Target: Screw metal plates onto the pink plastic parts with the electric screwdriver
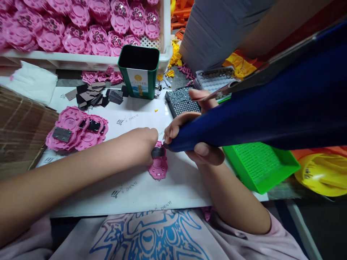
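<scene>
My left hand [145,142] is closed on the upper left edge of a pink plastic casing [158,168] on the white sheet. A black cover plate [158,152] lies across this casing. My right hand [193,133] is wrapped round a long blue electric screwdriver [244,119], which slants in from the upper right. Its tip is at the casing's top edge, beside my left fingers; the exact contact point is too small to make out. Left of my left forearm are a few stacked pink casings [71,122] with black plates on them.
A white crate [164,57] of pink casings stands at the back. Before it are a green tin [138,77] and loose black plates [89,94]. A screw tray [180,101] sits behind my right hand, a green basket [291,167] to the right, a cardboard box [21,133] left.
</scene>
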`<action>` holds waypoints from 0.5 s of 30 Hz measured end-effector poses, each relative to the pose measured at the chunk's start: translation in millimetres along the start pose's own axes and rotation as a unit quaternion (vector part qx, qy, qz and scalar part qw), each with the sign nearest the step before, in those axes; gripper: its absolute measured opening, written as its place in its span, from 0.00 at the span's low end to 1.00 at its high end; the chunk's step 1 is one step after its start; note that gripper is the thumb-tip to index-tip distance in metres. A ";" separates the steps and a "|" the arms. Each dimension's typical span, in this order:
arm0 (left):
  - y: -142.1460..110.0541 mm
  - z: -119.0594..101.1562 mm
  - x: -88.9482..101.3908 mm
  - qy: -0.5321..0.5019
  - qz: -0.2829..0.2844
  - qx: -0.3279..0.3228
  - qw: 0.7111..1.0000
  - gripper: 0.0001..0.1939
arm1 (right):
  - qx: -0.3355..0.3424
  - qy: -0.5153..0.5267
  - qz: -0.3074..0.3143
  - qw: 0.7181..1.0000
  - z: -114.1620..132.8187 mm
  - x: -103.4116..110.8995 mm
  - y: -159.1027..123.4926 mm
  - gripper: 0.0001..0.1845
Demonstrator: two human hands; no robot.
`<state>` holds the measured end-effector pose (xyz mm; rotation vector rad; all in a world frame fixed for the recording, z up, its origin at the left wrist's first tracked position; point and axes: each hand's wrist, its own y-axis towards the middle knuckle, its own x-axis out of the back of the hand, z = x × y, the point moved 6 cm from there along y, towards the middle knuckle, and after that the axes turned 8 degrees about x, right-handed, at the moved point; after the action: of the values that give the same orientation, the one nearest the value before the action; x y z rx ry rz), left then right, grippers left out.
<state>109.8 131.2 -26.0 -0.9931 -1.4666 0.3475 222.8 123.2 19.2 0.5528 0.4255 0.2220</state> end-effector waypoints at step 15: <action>-2.1 -21.4 24.1 0.244 0.029 0.003 0.969 0.20 | -0.016 0.016 0.007 1.000 -5.4 -0.5 0.5 0.16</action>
<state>132.2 140.4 -4.6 -1.0298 -0.9916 0.1333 219.9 125.9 15.5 0.5221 0.4491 0.2519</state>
